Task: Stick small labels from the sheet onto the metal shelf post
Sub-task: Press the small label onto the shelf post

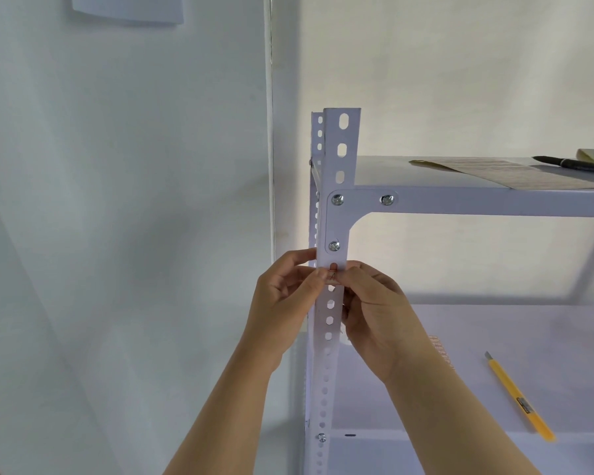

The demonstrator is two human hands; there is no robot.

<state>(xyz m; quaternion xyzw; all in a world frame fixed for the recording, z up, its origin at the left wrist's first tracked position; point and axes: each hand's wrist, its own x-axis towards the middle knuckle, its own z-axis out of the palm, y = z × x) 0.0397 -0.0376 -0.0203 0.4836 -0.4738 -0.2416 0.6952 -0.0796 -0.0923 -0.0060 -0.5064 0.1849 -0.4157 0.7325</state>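
Pressing label (333, 278) onto post (335, 217), both hands.

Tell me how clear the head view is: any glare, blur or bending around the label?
Head view: soft, even light, no glare on the post; the label between left hand and right hand shows red print, too soft to read; the wide lens tilts the post; the yellow knife is slightly blurred.

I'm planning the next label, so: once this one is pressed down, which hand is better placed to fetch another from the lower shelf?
Probably the right hand. It is on the shelf side of the post, directly above the label sheet on the lower shelf. The left hand is on the wall side and would have to cross the post.
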